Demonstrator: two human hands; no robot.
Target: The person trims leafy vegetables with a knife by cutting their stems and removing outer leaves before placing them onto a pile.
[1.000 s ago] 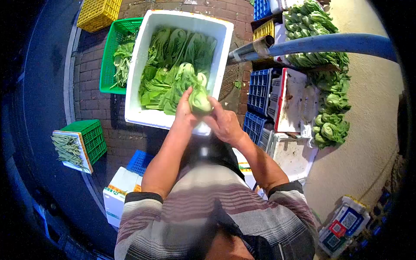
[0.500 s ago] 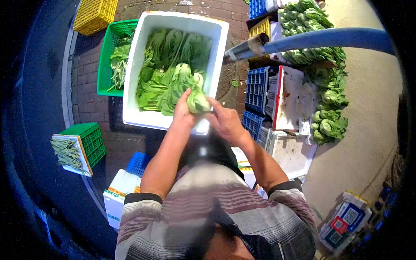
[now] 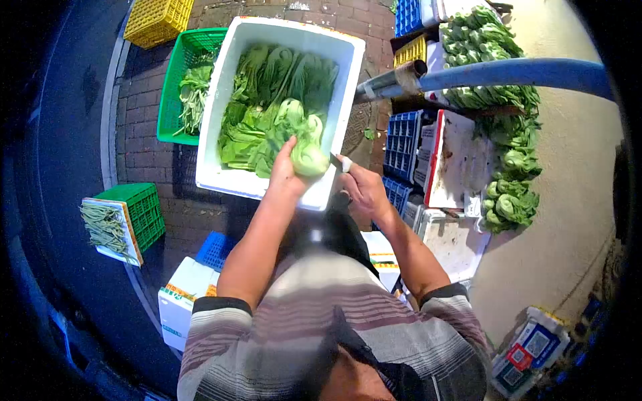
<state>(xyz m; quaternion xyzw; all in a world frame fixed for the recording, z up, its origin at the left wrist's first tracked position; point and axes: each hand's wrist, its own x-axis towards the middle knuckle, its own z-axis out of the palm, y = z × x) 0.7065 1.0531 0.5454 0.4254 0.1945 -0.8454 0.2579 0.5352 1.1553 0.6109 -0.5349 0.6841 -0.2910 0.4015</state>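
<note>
My left hand (image 3: 289, 175) is closed around a pale green head of bok choy (image 3: 309, 160), its base turned toward my right hand. My right hand (image 3: 364, 189) is closed on a small knife (image 3: 336, 161); only a short dark bit of blade shows beside the bok choy's base. Something white sits at my right thumb tip, and I cannot tell if it is a covering or a cut piece. Under my left hand is a white foam box (image 3: 208, 154) with leafy bok choy (image 3: 249, 134) laid along its far and left sides.
Left of the box stands a green basket (image 3: 167, 110) of greens; a yellow crate (image 3: 157, 23) is behind it. Long beans (image 3: 105, 229) lie on a box nearer me. Blue crates (image 3: 402, 144) and piled bok choy (image 3: 511, 164) line the right, where a blue pole (image 3: 508, 77) crosses.
My right hand has moved right and slightly down, away from the bok choy's base, and the blade now shows. My left hand still holds the bok choy. The view has shifted slightly.
</note>
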